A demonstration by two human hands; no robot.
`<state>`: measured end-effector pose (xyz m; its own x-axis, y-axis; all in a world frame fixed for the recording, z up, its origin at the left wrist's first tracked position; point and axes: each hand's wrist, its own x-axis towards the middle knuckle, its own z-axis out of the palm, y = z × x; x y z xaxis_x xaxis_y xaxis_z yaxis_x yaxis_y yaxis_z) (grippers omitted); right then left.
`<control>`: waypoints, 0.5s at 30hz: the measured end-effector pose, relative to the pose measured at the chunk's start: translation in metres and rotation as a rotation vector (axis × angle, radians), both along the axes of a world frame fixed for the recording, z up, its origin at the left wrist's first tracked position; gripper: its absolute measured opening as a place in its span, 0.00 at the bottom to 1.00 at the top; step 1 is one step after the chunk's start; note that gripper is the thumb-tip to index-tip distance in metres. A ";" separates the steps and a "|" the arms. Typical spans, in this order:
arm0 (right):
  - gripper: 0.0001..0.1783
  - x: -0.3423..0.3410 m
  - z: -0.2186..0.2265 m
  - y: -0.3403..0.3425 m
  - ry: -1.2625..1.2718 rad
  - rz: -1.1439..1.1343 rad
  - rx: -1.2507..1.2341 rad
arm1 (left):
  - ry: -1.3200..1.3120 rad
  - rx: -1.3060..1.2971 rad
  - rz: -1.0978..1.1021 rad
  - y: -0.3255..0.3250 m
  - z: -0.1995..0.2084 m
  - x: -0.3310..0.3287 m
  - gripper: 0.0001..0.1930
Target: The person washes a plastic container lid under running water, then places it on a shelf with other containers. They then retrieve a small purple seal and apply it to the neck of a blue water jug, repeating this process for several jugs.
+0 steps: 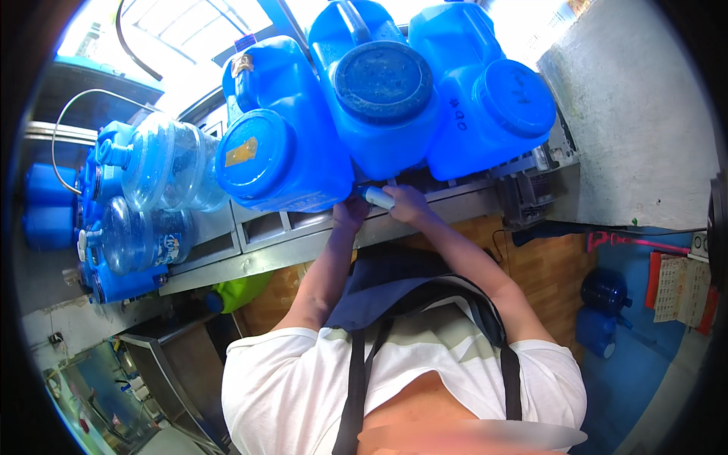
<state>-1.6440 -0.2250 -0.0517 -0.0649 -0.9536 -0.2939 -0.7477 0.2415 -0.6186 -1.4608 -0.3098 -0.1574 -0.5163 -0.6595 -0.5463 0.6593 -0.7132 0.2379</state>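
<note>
Three big blue plastic water containers stand in a row on a metal counter: the left container has a tan tape patch on its lid, the middle container a dark lid, the right container handwriting. By the counter's front edge, my right hand is closed around a short pale cylinder with a darker blue end. I cannot tell what it is. My left hand is close beside it, under the left container's lower edge. Its fingers look curled in, but their tips and anything in them are hidden.
Clear round water bottles lie on their sides at the left, near more blue containers. The metal counter edge runs before me. A grey wall bounds the right. A pink-handled tool and dark blue bottles are lower right.
</note>
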 end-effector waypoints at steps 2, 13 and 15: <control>0.23 0.002 0.000 -0.002 0.038 -0.012 -0.005 | 0.013 0.008 -0.032 0.000 0.002 0.002 0.13; 0.26 0.002 -0.018 -0.004 0.081 -0.046 -0.047 | -0.294 0.109 -0.078 0.000 -0.002 0.005 0.14; 0.25 0.000 -0.019 -0.004 0.081 -0.038 -0.042 | -0.279 0.131 -0.068 -0.002 -0.010 0.006 0.13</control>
